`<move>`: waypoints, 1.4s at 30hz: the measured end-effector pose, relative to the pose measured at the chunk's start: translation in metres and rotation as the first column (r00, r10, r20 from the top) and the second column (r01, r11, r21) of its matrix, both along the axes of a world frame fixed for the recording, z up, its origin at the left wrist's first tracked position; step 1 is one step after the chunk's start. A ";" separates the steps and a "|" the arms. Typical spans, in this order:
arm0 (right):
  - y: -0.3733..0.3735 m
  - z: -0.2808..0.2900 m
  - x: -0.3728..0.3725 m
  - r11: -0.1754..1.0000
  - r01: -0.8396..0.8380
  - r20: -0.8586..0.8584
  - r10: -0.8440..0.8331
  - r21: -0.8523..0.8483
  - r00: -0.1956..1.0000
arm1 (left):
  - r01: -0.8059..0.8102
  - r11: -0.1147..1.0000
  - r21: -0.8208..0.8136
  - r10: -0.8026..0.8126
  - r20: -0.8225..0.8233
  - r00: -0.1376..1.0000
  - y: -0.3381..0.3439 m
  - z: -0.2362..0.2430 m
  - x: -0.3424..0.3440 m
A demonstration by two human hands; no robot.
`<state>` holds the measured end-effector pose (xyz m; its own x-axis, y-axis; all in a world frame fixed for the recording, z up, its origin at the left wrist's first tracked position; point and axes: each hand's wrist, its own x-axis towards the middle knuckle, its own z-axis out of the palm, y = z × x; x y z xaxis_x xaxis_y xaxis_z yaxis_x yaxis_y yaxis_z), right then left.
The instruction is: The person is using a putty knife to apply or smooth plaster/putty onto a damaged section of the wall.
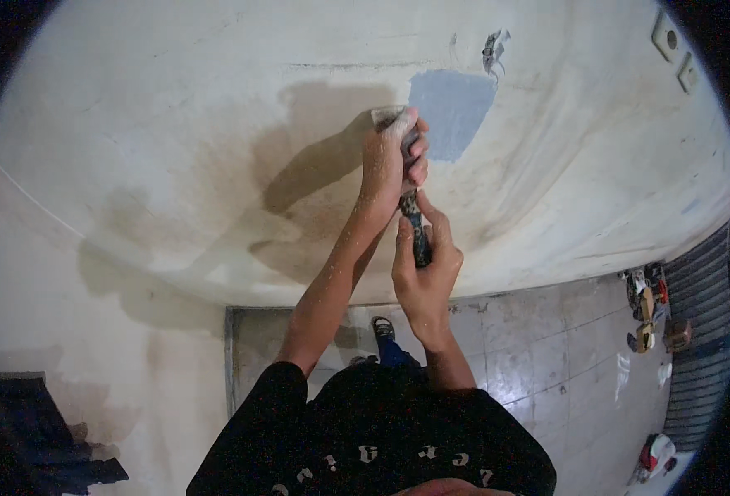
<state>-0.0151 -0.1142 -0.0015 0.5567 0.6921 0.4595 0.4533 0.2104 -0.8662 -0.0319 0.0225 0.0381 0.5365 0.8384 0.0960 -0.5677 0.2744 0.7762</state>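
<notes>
Head view: my left hand (388, 157) is wrapped round the upper part of a scraper-like tool (414, 217), at 12 o'clock of centre before the pale wall (191, 107). My right hand (429, 277), below at 5 o'clock from the left, pinches its dark handle. Grey patch (454, 112) on wall, 2 o'clock of left hand; sandalled foot (383, 329) at 6 o'clock.

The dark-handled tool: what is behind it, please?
Behind the tool is the pale wall; a grey-blue patch shows right of the left hand. The wall surface covered by the tool, left hand and right hand cannot be seen.
</notes>
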 end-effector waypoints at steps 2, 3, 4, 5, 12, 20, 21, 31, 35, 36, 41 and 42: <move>0.000 0.003 0.001 1.000 0.005 -0.005 -0.005 0.025 1.000 | -0.009 0.998 0.060 0.009 0.014 1.000 -0.003 0.006 0.002; -0.003 -0.002 0.000 1.000 0.006 -0.007 -0.006 0.020 1.000 | -0.008 0.998 0.056 0.007 0.011 1.000 -0.006 -0.001 0.001; -0.004 -0.010 0.001 0.999 0.008 0.020 -0.009 0.032 1.000 | -0.030 0.999 0.029 0.031 -0.014 0.999 -0.009 -0.006 0.000; -0.003 -0.013 0.002 0.999 0.010 0.047 -0.012 0.044 0.999 | -0.053 0.999 0.003 0.053 -0.041 0.998 -0.010 -0.009 0.001; 0.001 -0.003 -0.001 0.990 0.018 0.019 -0.021 0.138 1.000 | -0.060 0.998 0.006 0.060 -0.021 0.998 -0.007 0.001 0.002; 0.002 0.007 0.000 0.992 0.027 0.026 -0.030 0.127 0.999 | -0.051 0.998 0.023 0.051 -0.010 0.999 -0.008 0.019 0.001; -0.001 0.006 0.000 0.992 0.028 0.028 -0.032 0.127 0.999 | -0.049 0.999 0.023 0.049 -0.008 0.999 -0.011 0.011 0.000; 0.003 -0.008 -0.001 0.993 0.033 0.025 -0.036 0.110 0.999 | -0.037 0.999 0.009 0.037 -0.063 0.997 -0.006 -0.003 0.000; -0.001 0.004 -0.002 0.999 0.019 -0.012 -0.019 0.030 1.000 | -0.043 0.999 0.032 0.044 -0.042 0.998 -0.010 0.009 0.000; -0.005 0.000 -0.003 0.999 0.021 -0.014 -0.021 0.026 1.000 | -0.055 0.998 0.011 0.056 -0.044 0.997 -0.012 0.007 0.000; -0.001 0.005 -0.004 0.996 0.045 0.024 -0.047 0.080 0.999 | -0.050 0.998 0.025 0.051 -0.031 0.998 -0.007 0.012 -0.001; 0.000 0.003 -0.005 0.996 0.043 0.021 -0.045 0.077 0.999 | -0.043 0.999 0.033 0.043 -0.002 0.999 -0.008 0.015 -0.002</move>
